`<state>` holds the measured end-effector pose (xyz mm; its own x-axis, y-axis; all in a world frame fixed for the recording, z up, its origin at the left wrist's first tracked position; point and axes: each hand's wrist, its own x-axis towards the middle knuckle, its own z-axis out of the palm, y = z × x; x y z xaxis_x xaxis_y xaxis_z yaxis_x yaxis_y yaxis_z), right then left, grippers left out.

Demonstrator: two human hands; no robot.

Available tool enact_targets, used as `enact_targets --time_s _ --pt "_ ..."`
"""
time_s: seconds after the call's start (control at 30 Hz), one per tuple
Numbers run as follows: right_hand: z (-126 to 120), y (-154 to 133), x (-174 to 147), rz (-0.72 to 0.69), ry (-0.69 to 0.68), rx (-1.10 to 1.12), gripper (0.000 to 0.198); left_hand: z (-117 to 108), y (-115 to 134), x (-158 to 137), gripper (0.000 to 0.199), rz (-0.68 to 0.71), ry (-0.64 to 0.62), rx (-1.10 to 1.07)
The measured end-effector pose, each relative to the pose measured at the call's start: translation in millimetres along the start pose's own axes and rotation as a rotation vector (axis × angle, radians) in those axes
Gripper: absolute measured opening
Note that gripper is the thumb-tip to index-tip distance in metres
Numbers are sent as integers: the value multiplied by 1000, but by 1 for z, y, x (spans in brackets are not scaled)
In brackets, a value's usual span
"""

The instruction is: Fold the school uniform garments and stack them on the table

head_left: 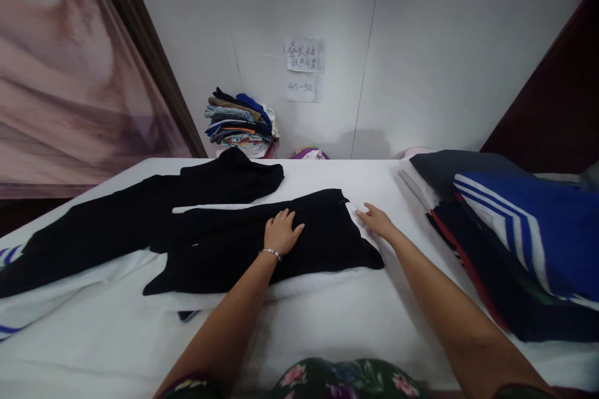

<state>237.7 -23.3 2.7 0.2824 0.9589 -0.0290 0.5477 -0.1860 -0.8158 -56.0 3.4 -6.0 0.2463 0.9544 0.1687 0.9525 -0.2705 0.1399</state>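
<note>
A black garment with white cloth under its edges [318,224] lies partly folded across the middle of the table. Flat on its black cloth rests my left hand [282,234], fingers spread, a bracelet at the wrist. At the garment's right end, my right hand [375,221] has thumb and fingers closed on the white edge. A long black sleeve part [107,218] stretches to the left, with white cloth and blue stripes at its far end. The underside of the folded layers is hidden.
The white table [299,349] carries a tall stack of folded clothes, topped by a blue garment with white stripes [556,224], at the right. Another clothes pile [241,121] stands beyond the back edge. Two paper notes [305,55] hang on the wall. A pink curtain [70,75] hangs left.
</note>
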Motion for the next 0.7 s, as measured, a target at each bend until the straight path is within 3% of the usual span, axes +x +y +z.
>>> enact_targets --time_s 0.03,0.13,0.23,0.3,0.4,0.5,0.6,0.67,0.7 --pt "6 -1 5 40 -52 20 53 1 0 0 54 -4 -4 -9" --pt "25 -4 7 -17 -170 189 47 2 -1 -1 54 -13 -4 -32" --pt "32 -6 -1 26 -194 346 46 1 -1 -2 54 -15 0 -62" --pt "24 -7 -9 68 -181 386 46 -4 3 -3 54 -7 -16 -98" --pt "-8 -6 -21 55 -142 397 50 -13 19 -7 57 56 -17 -175" --pt "-56 13 -31 76 -46 213 51 -15 47 -14 61 186 -9 -247" --pt "-98 56 -38 183 116 -46 50 -3 77 -21 64 306 -108 -299" --pt "-114 90 -41 282 139 -136 48 8 92 -24 65 346 -169 -329" --pt "-118 105 -42 257 153 -192 42 13 98 -25 65 353 -184 -343"
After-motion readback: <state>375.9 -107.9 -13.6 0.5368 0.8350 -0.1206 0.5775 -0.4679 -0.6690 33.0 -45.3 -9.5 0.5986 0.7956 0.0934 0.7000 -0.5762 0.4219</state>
